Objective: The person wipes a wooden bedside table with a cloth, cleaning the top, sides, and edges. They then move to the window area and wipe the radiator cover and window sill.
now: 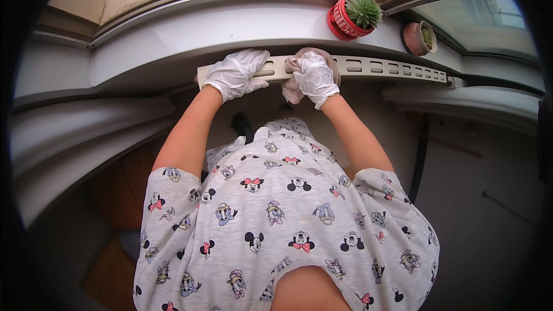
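A cream panel radiator (380, 68) with a slotted top runs below the window sill. My left hand (240, 73), in a thin white glove, rests over the radiator's left part, fingers across the slotted top and thumb at its near side. Just to the right, my right hand (317, 75), gloved the same way, grips a greyish-pink cloth (293, 90) against the radiator top. Part of the cloth hangs down the near side; the rest bunches around the fingers.
On the white window sill (207, 21) stand a red pot (351, 19) with a green succulent and, farther right, a pink pot (417, 39) with a small plant. An open window sash (471, 21) is at the upper right. A pipe fitting (456, 81) joins the radiator's right end.
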{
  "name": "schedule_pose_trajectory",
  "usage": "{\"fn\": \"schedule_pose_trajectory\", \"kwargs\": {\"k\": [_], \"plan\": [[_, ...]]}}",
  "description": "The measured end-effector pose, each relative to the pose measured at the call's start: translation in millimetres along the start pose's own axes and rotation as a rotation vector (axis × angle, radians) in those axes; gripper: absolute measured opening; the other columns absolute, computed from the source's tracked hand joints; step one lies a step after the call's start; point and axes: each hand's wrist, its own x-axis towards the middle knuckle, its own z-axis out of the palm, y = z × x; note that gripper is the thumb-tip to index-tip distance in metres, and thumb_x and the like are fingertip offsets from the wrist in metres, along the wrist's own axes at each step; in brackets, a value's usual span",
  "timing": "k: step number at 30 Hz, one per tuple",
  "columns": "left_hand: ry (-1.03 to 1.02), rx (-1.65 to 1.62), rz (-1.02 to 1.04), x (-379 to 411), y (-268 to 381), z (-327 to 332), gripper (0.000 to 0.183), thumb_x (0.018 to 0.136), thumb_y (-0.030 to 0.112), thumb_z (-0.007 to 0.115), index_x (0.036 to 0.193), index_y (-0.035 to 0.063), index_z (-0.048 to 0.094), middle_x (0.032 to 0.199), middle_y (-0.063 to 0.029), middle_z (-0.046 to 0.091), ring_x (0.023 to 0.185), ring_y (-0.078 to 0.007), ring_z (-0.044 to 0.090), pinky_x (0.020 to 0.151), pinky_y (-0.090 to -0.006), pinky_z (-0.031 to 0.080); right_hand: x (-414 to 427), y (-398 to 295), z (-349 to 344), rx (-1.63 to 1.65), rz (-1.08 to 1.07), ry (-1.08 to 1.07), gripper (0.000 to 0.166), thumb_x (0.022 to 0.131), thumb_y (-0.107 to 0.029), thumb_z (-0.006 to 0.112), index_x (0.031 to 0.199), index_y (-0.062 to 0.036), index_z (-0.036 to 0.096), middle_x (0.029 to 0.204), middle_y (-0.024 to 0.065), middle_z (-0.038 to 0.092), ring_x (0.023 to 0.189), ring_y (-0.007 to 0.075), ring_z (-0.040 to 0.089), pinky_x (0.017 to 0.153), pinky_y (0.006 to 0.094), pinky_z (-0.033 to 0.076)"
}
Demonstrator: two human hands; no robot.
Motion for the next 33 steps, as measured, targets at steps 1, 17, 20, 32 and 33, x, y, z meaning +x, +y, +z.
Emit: {"fn": "schedule_pose_trajectory", "kwargs": {"k": [1,17,20,32,33], "plan": [[-0.002,0.008,0.0,-1.9,-2.3,0.6,0.072,0.081,0.045,0.072,0.138,0.0084,0.048,0.132,-0.0171,0.055,0.118,-0.0362,0.055,0.101,-0.0426,0.046,1.2,3.1,-12.6,0.027,0.023,-0.046,0.014,0.077,-0.018,0.067,0.084,-0.0059,0.068,0.088,0.016,0.064,0.087,0.0349,0.062,0.079,0.0449,0.048],[0.084,0.02,0.025,-40.6,-24.3,-13.0,0.071,0.074,0.04,0.078,0.132,0.0086,0.052,0.126,-0.0149,0.06,0.113,-0.0352,0.059,0.098,-0.0436,0.049,-1.1,-18.6,12.4,0.097,0.138,-0.139,0.012,0.079,-0.018,0.065,0.076,-0.0071,0.06,0.071,0.0121,0.058,0.065,0.0301,0.059,0.06,0.0418,0.046],[0.12,0.049,0.074,-39.6,-31.8,-11.2,0.071,0.073,0.04,0.079,0.131,0.0082,0.053,0.125,-0.0154,0.06,0.114,-0.035,0.059,0.098,-0.0433,0.049,14.5,-9.0,4.7,1.277,0.332,-0.3,0.018,0.087,-0.019,0.058,0.076,-0.0059,0.052,0.067,0.0078,0.052,0.059,0.0238,0.055,0.056,0.0372,0.043],[0.111,0.009,0.087,-53.9,-48.1,-20.6,0.067,0.073,0.033,0.074,0.132,0.0123,0.048,0.126,-0.0136,0.057,0.114,-0.0358,0.056,0.096,-0.0432,0.047,38.0,-156.0,-83.8,0.512,0.066,0.311,0.046,0.086,-0.017,0.074,0.127,-0.0023,0.058,0.119,0.0138,0.06,0.101,0.0198,0.063,0.091,0.0351,0.048],[0.077,0.011,0.061,-56.7,-45.9,-17.4,0.068,0.073,0.034,0.074,0.132,0.0121,0.048,0.126,-0.0131,0.056,0.115,-0.0354,0.055,0.096,-0.0429,0.047,36.6,-173.9,-127.9,0.456,-0.129,0.569,0.045,0.096,-0.033,0.062,0.128,-0.0016,0.057,0.124,0.0154,0.056,0.106,0.0228,0.061,0.095,0.0334,0.046]]}}
